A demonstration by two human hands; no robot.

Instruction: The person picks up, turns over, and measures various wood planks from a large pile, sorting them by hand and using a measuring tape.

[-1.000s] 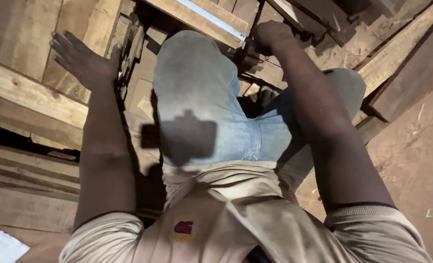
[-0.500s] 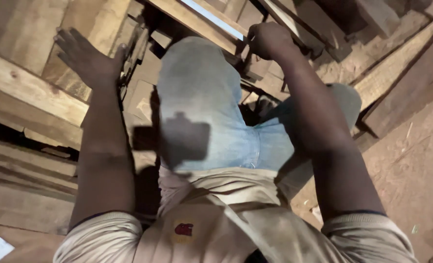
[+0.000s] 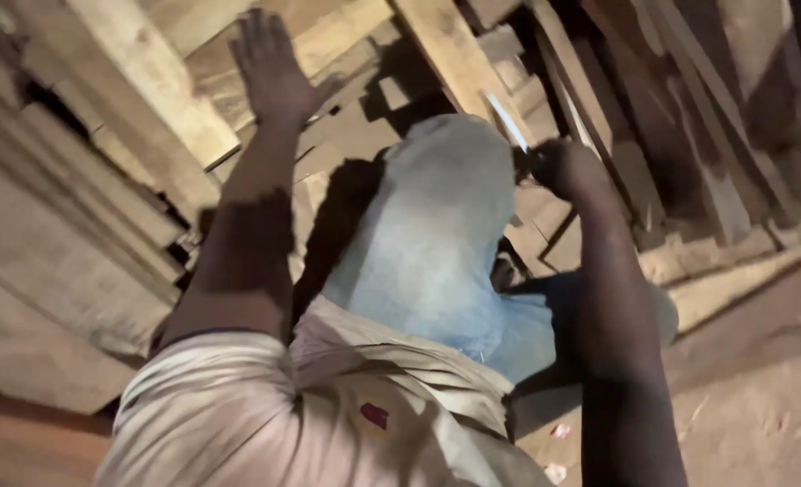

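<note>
- Left hand (image 3: 274,68): spread open, fingers apart, palm flat against the stacked planks (image 3: 139,117) at upper left; it grasped nothing.
- Right hand (image 3: 567,169): clenched into a fist beside a long plank (image 3: 459,63) that ran up and away from the raised knee; it appeared to grip this plank's edge or a thin pale strip (image 3: 508,122) lying along it, though the fist hid which.
- Knee in pale blue jeans (image 3: 445,243): lifted between both arms, over the timber.
- Beige shirt (image 3: 328,424): filled the lower part of the view.
- Stock: rough-sawn boards of uneven length, laid criss-cross in a loose heap; darker boards (image 3: 689,117) leaned at upper right.
- Floor (image 3: 761,379): bare earth at lower right, with small scraps of litter.
- Progress, as judged: the long plank lay in the heap with its near end at the fist; no board was seen lifted free or set apart, so sorting or pulling looked barely begun.
- Containers: none in view; the timber sat unboxed.
</note>
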